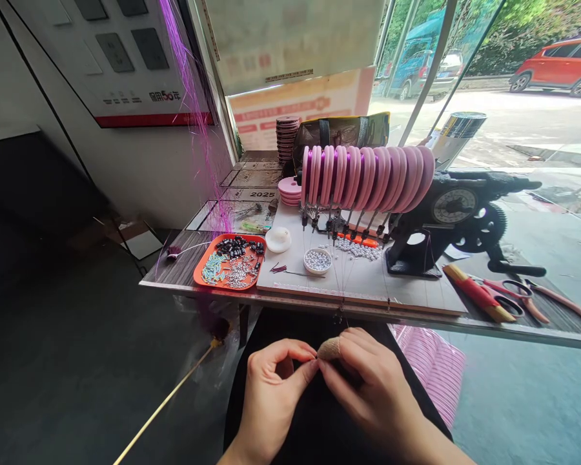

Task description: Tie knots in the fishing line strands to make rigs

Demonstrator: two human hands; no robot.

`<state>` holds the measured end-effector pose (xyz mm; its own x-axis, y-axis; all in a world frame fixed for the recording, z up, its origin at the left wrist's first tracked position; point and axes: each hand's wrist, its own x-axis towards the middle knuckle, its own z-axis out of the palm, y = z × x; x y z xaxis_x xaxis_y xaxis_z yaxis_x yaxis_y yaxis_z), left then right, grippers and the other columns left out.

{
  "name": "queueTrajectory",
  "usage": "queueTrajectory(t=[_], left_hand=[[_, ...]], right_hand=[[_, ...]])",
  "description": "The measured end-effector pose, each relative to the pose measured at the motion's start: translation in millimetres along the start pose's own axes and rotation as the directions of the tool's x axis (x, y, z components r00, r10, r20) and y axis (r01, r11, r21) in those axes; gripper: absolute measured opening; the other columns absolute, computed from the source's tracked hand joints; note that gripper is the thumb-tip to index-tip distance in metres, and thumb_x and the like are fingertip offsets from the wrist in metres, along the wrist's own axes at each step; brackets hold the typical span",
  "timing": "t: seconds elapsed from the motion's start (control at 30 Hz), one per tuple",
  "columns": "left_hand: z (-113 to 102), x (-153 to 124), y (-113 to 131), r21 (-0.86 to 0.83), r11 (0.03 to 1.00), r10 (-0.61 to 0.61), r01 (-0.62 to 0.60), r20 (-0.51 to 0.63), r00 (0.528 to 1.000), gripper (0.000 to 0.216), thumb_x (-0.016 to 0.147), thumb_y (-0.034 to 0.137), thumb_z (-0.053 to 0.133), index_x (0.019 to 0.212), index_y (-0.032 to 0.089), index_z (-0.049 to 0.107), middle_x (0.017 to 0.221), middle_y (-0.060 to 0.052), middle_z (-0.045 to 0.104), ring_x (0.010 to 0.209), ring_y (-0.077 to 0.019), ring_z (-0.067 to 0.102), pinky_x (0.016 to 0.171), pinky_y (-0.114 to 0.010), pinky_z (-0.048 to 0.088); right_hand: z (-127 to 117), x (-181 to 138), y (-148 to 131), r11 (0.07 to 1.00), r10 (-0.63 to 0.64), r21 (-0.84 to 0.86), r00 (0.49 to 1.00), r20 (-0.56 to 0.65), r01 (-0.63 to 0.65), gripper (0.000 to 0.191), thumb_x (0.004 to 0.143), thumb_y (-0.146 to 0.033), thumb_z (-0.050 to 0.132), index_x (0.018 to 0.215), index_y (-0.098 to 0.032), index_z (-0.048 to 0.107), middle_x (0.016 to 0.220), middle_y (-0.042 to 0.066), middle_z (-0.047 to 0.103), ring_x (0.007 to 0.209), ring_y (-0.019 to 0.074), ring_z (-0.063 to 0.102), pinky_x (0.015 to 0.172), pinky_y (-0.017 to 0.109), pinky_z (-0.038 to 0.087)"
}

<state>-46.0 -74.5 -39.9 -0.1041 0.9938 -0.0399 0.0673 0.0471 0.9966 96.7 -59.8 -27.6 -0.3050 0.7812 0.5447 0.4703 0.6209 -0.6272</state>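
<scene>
1. I have the left hand pinched narrow, thumb and forefinger meeting at the tips; whatever sits between them is too small for me to tell.
2. The right hand meets it tip to tip, also pinched narrow, a tan finger cover on one finger; I cannot tell what it grips.
3. This fine work sits in front of the middle of the bench, above a dark lap.
4. Just beyond the fingers, at the bench's front edge, I see a small dark cluster, where thin threads come down.
5. The threads lead up to a row of pink spools on a black machine with a dial, over a pale board.
6. On that board I see a white bowl of silvery beads near its front edge, and loose beads behind, towards the machine.
7. Near the bench's left front corner, an orange tray holds black, turquoise and silver pieces.
8. Towards the right front corner lie scissors and pink-handled pliers.
9. At the back edge I have a dark bag beside a spool stack.
</scene>
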Motion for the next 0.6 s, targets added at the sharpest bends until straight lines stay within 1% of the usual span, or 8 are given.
queueTrajectory(t=[0.2, 0.4, 0.6], left_hand=[[-1.4, -0.9, -0.8, 0.07, 0.997, 0.039, -0.039, 0.005, 0.999, 0.006, 0.066, 0.018, 0.071, 0.061, 0.018, 0.068, 0.071, -0.003, 0.072, 0.067, -0.0177, 0.066, 0.062, -0.023, 0.051], [-1.0, -3.0, 1.0, 0.198, 0.968, 0.16, -0.157, 0.0, 0.987, 0.008, 0.067, 0.013, 0.067, 0.062, 0.019, 0.068, 0.071, -0.003, 0.072, 0.065, -0.0178, 0.066, 0.058, -0.022, 0.05], [-0.6, -2.8, 1.1, 0.252, 0.95, 0.188, -0.187, 0.021, 0.982, 0.009, 0.069, 0.013, 0.066, 0.063, 0.019, 0.067, 0.071, -0.002, 0.072, 0.065, -0.017, 0.066, 0.058, -0.021, 0.05]], right_hand=[[1.0, -2.4, 2.1, 1.0, -0.004, -0.012, 1.0, 0.027, 0.004, 0.014, 0.079, -0.009, 0.051, 0.071, -0.018, 0.056, 0.058, -0.001, 0.058, 0.053, 0.012, 0.048, 0.051, 0.024, 0.039], [4.2, -3.2, 3.5, 1.0, -0.003, -0.026, 0.999, 0.047, 0.004, 0.014, 0.081, -0.01, 0.05, 0.071, -0.019, 0.055, 0.059, -0.002, 0.059, 0.052, 0.0119, 0.05, 0.052, 0.024, 0.04], [4.9, -2.7, 4.0, 0.999, 0.003, -0.035, 0.998, 0.066, -0.001, 0.015, 0.082, -0.011, 0.049, 0.071, -0.019, 0.053, 0.061, -0.002, 0.061, 0.053, 0.0119, 0.052, 0.052, 0.025, 0.04]])
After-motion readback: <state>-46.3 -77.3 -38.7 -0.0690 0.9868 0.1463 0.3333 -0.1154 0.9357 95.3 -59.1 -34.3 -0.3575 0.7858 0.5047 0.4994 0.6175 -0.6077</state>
